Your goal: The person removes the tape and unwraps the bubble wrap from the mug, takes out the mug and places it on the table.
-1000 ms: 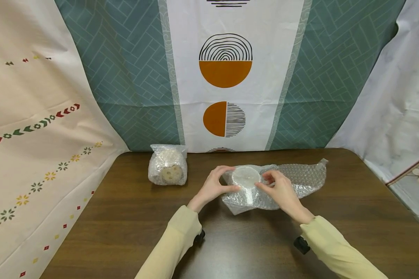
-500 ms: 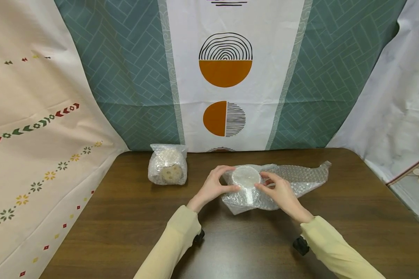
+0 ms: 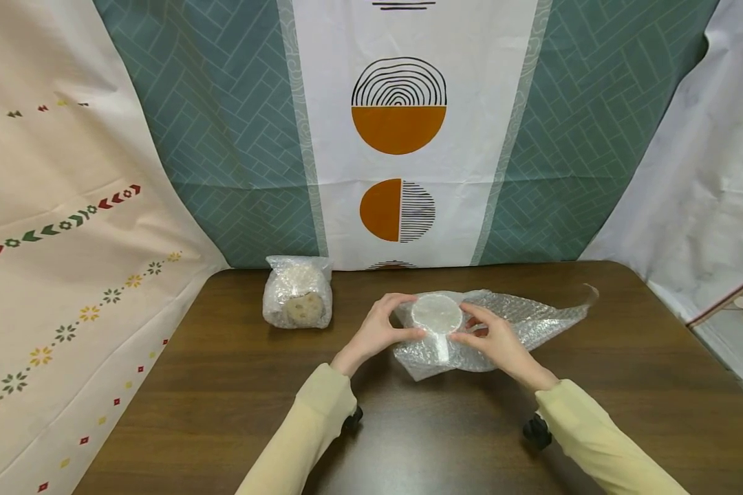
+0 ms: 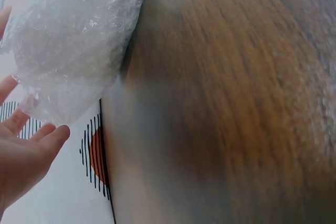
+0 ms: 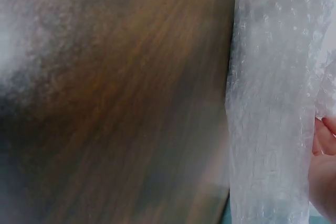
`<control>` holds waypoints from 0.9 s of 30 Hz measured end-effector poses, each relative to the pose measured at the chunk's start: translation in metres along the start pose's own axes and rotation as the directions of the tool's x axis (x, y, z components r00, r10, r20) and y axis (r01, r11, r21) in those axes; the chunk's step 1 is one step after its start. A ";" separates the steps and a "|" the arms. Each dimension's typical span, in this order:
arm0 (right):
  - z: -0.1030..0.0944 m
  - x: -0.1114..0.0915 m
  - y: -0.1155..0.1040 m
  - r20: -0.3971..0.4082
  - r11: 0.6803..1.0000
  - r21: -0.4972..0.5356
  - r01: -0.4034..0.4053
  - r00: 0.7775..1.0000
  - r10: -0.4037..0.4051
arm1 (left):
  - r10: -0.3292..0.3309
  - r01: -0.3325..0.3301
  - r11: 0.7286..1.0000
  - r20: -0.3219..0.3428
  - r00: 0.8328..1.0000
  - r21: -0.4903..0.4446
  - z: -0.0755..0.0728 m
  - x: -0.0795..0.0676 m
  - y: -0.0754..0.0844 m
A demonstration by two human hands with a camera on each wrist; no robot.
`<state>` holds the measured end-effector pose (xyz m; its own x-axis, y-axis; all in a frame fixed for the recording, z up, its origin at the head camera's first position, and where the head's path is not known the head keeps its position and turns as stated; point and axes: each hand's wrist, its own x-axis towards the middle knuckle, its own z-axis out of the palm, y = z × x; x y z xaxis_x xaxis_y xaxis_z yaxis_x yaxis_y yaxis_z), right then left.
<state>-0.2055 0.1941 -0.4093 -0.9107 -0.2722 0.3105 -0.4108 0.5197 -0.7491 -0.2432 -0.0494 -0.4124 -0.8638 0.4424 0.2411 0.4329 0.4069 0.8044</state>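
Note:
In the head view, a white, round-topped thing (image 3: pixel 436 314), with a pale strip like a mug's handle toward me, sits in bubble wrap (image 3: pixel 417 359). My left hand (image 3: pixel 380 330) holds its left side, thumb in front and fingers behind. On the right, my right hand (image 3: pixel 498 342) grips the wrapped piece between thumb and fingers. The left wrist view has the hand (image 4: pixel 23 158) with fingertips on the clear wrap (image 4: pixel 73 40). A long sheet of wrap (image 5: pixel 270 98) fills much of the right wrist view and partly hides the hand (image 5: pixel 324 169).
Another bubble-wrapped bundle (image 3: pixel 298 292), with a tan speckled patch, stands at the table's back left. The loose end of the wrap (image 3: pixel 547 320) stretches right over the brown wooden table (image 3: pixel 235 412). Patterned cloths (image 3: pixel 241 137) hang behind and at both sides.
The wrap's loose end has twisted, and its tip has shifted right and curled up. My right fingers have moved slightly left, closer on the white round piece. My left hand stays put.

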 end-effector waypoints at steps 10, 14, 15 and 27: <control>-0.001 0.002 -0.001 0.006 0.997 0.009 -0.079 0.997 0.079 | -0.010 0.007 0.999 0.055 0.998 0.048 -0.006 0.002 0.005; -0.001 0.003 -0.003 0.013 0.995 0.006 -0.100 0.995 0.100 | -0.020 0.015 0.998 0.080 0.997 0.065 -0.011 0.004 0.007; 0.000 0.003 -0.003 0.015 0.994 0.005 -0.106 0.994 0.106 | -0.026 0.020 0.998 0.086 0.996 0.065 -0.012 0.005 0.008; -0.001 0.002 -0.003 0.011 0.993 -0.002 -0.122 0.992 0.122 | 0.054 -0.054 0.998 0.023 0.998 0.028 -0.014 0.011 0.010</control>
<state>-0.2062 0.1928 -0.4060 -0.9535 -0.2160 0.2104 -0.2968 0.5502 -0.7805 -0.2519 -0.0514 -0.3941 -0.8331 0.4821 0.2711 0.4861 0.4046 0.7746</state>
